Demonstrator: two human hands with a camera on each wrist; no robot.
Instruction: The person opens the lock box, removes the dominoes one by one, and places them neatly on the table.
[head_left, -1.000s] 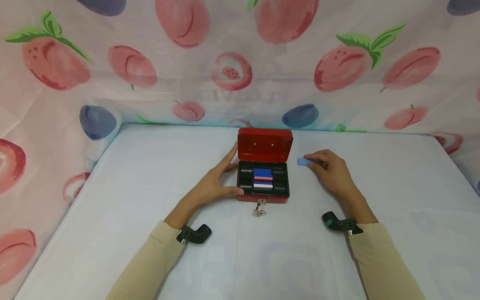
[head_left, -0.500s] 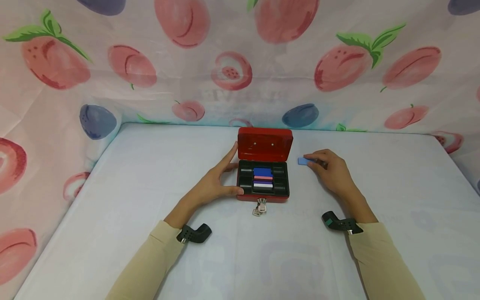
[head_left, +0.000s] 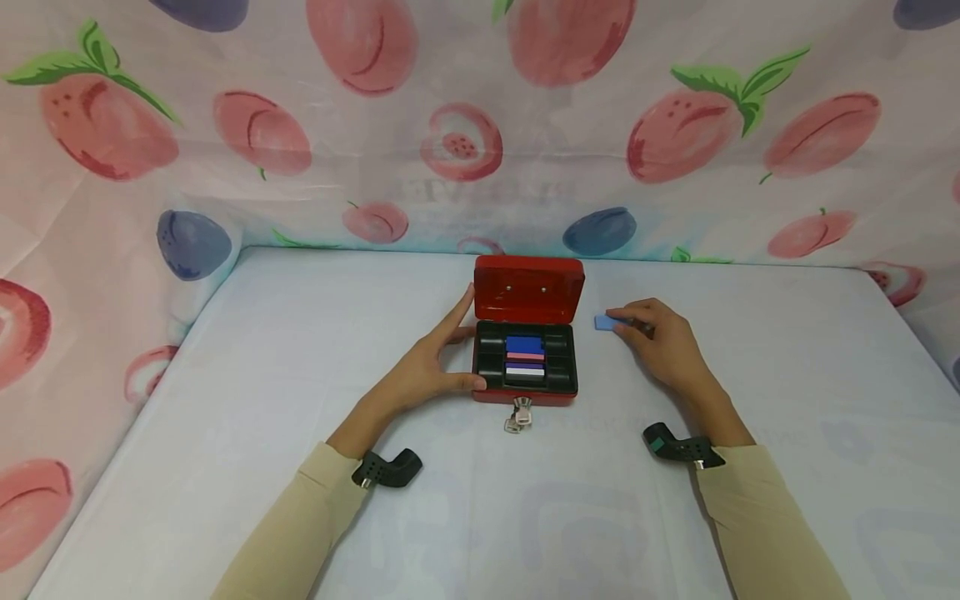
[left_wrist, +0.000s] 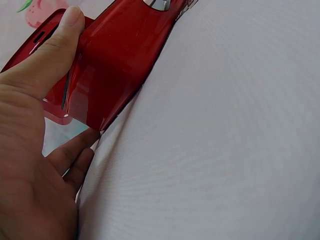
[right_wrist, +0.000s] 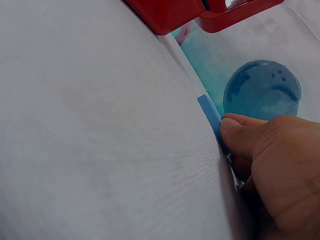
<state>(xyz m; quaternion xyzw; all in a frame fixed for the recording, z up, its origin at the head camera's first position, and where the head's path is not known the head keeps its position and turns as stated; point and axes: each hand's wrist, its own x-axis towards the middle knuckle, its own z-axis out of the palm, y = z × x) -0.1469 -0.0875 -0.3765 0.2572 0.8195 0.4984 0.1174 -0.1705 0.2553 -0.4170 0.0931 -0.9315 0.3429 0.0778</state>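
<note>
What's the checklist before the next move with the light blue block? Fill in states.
1. Block held: ok. The right grip pinches the light blue block.
2. Block lifted off the table: cannot tell. It is close to the white cloth, contact unclear.
3. Lid open: ok. The red lid stands raised behind the black tray.
4. Box steadied: ok. The left grip's thumb touches the red box.
5. Room in the tray's middle compartment: cannot tell. Coloured blocks already sit there.
6. Keys out of the way: ok. The keys are at the box's front.
</note>
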